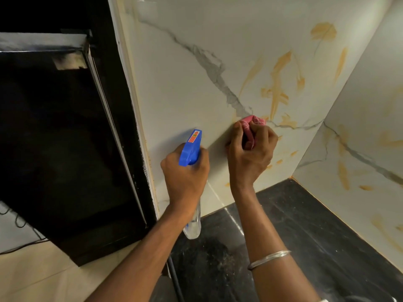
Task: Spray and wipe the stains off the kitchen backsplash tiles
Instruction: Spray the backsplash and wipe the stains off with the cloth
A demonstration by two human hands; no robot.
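The white marble-look backsplash tile [189, 88] carries orange-yellow stains [278, 88] to the right of its grey vein. My right hand [250, 153] grips a bunched pink cloth [251, 125] and presses it against the tile, just left of the stains. My left hand [185, 177] holds a clear spray bottle [194, 225] by its neck. Its blue trigger head [192, 147] points up at the tile, left of the cloth.
A black speckled countertop [305, 232] runs below the tiles. The side wall tile [359, 138] on the right also bears orange streaks. A dark open recess [65, 138] with a white frame stands to the left. A black cable [174, 277] hangs at the counter's edge.
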